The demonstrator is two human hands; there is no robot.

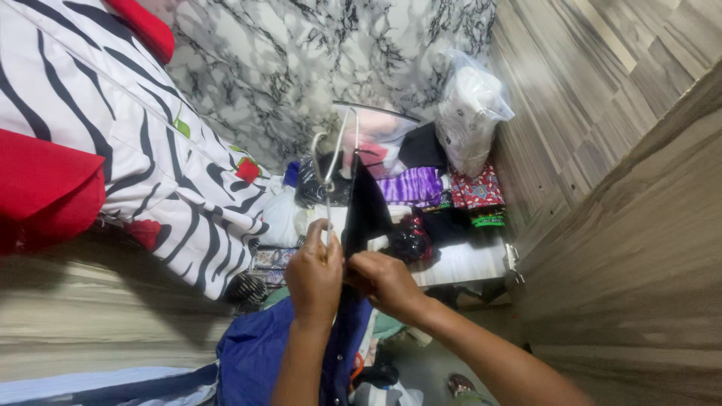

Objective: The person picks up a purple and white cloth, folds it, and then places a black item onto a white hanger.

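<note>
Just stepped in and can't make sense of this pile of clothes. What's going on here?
A person is standing over a heap of clothing, both hands raised together at a metal hanger. The left hand has its grip on the hanger's lower part, and the right hand pinches the dark garment hanging on it. A blue garment hangs below the wrists. Beyond them, folded fabrics and a filled plastic bag sit on a shelf, with a zebra-striped cloth on the left.
</note>
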